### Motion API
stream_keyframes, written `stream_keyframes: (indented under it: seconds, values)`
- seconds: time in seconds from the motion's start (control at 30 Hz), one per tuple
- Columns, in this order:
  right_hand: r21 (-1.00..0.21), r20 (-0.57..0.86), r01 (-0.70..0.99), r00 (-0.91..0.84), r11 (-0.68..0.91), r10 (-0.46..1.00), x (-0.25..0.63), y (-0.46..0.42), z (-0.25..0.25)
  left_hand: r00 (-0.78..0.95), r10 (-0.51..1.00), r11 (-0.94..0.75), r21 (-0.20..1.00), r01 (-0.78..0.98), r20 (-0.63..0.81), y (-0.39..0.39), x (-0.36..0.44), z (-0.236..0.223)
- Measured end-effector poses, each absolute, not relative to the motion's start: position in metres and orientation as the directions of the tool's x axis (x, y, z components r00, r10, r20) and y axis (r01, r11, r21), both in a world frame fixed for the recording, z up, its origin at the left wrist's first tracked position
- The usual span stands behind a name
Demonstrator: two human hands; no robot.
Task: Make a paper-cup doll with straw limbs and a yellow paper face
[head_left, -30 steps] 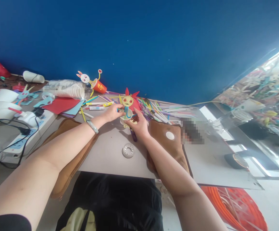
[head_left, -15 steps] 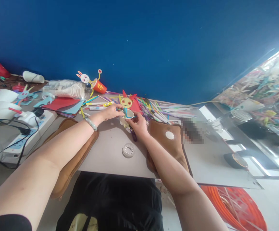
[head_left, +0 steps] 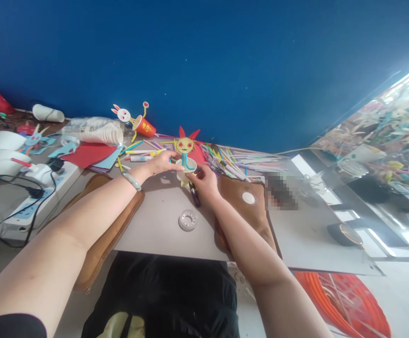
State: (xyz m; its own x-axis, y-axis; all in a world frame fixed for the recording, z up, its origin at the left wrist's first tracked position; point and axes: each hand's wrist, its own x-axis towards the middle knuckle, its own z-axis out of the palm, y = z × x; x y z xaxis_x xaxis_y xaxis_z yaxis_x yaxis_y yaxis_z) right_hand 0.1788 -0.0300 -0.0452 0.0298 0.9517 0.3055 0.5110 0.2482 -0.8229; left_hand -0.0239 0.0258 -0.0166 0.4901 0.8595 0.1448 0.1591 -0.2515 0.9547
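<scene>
Between my hands stands a white paper cup [head_left: 182, 177], its mouth tilted toward me. A blue strip [head_left: 185, 161] rises out of the cup and carries a yellow rabbit face [head_left: 184, 145] with red ears. My left hand [head_left: 164, 163] grips the cup's left rim, thumb on the near side and fingers behind. On the right side, my right hand [head_left: 205, 181] has its thumb and fingers closed on the cup. A dark purple object [head_left: 194, 195], partly hidden, lies below my right fingers. Closer to me, a roll of clear tape [head_left: 188, 220] rests on the table.
Behind the cup lie many coloured straws [head_left: 239, 162] and red paper [head_left: 88, 155]. A red cup figure [head_left: 144, 126] leans by the wall. Stacked paper cups [head_left: 102, 131] and a power strip [head_left: 45, 197] are at left. Brown pads [head_left: 244, 216] flank the work area.
My left thumb and finger have come away from the blue strip to the cup's rim. More of the strip shows inside the cup. The right hand has barely moved.
</scene>
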Motion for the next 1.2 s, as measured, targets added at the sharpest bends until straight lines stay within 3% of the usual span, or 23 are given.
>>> stream_keyframes:
  seconds: [0.13,0.33,0.53,0.67,0.8,0.9,1.2]
  values:
    - [-0.802,0.311,0.543,0.024,0.248,0.95,0.181,-0.028,-0.047,0.44,0.882,-0.238,0.965,0.108,0.169,0.027,-0.024,-0.018]
    - [-0.777,0.366,0.566,0.053,0.273,0.929,0.184,-0.025,-0.048,0.367,0.929,-0.016,0.998,-0.066,0.039,0.027,-0.024,-0.018]
    - [-0.763,0.401,0.579,0.078,0.286,0.913,0.19,-0.019,-0.053,0.332,0.943,0.056,0.993,-0.103,-0.019,0.024,-0.014,-0.029]
    - [-0.763,0.409,0.58,0.093,0.285,0.908,0.189,-0.02,-0.053,0.353,0.935,-0.003,0.999,-0.048,0.02,0.018,-0.007,-0.034]
    - [-0.75,0.432,0.578,0.061,0.321,0.9,0.183,-0.026,-0.049,0.431,0.89,-0.146,0.989,-0.033,0.145,0.015,-0.002,-0.035]
    - [-0.733,0.457,0.584,0.044,0.348,0.888,0.181,-0.03,-0.046,0.397,0.888,-0.252,0.968,-0.001,0.231,0.016,-0.001,-0.034]
    - [-0.817,0.402,0.497,0.124,0.294,0.907,0.185,-0.03,-0.037,0.329,0.898,-0.314,0.949,0.009,0.294,0.021,-0.005,-0.035]
